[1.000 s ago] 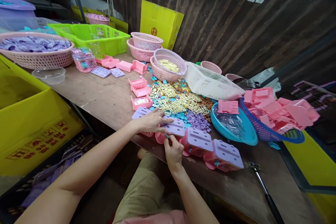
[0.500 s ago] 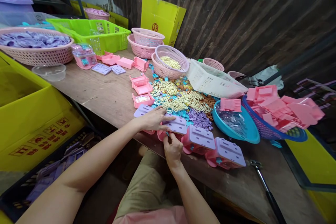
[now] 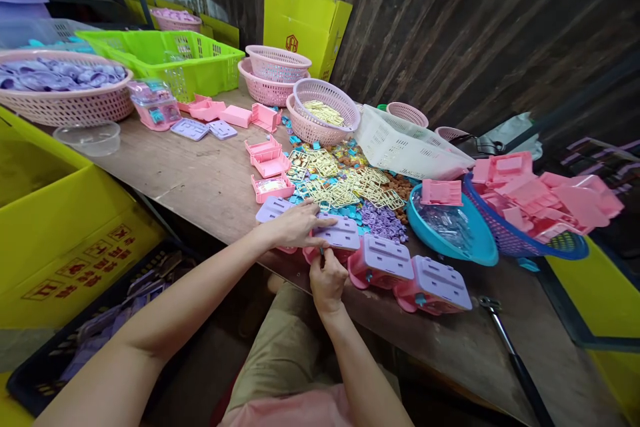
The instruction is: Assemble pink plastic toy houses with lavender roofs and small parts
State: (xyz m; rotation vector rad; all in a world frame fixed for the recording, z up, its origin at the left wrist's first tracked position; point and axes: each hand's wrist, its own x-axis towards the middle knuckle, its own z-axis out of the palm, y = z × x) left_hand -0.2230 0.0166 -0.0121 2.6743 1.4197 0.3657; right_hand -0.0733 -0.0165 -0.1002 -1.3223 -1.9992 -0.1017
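Observation:
A row of pink toy boxes with lilac bases up lies along the near table edge. My left hand (image 3: 294, 227) rests flat, fingers spread, on the lilac base of one toy box (image 3: 341, 237), pressing it down. My right hand (image 3: 327, 278) is closed in a pinch against that box's near side, on a tiny teal part I can barely make out. Two more finished toy boxes (image 3: 383, 260) (image 3: 434, 285) lie to the right. Behind them is a loose heap of gold frames (image 3: 345, 192), teal bits and lilac pieces (image 3: 383, 221).
A teal bowl (image 3: 453, 243) and a blue basket of pink parts (image 3: 537, 210) stand right. A white basket (image 3: 405, 153), pink baskets (image 3: 320, 117) and a green crate (image 3: 165, 60) stand behind. Yellow bins (image 3: 55, 213) are left; a dark tool (image 3: 510, 353) lies at the near right.
Both hands stay on the same toy box; my right hand's pinch has shifted slightly up against its side. The view has drifted a little.

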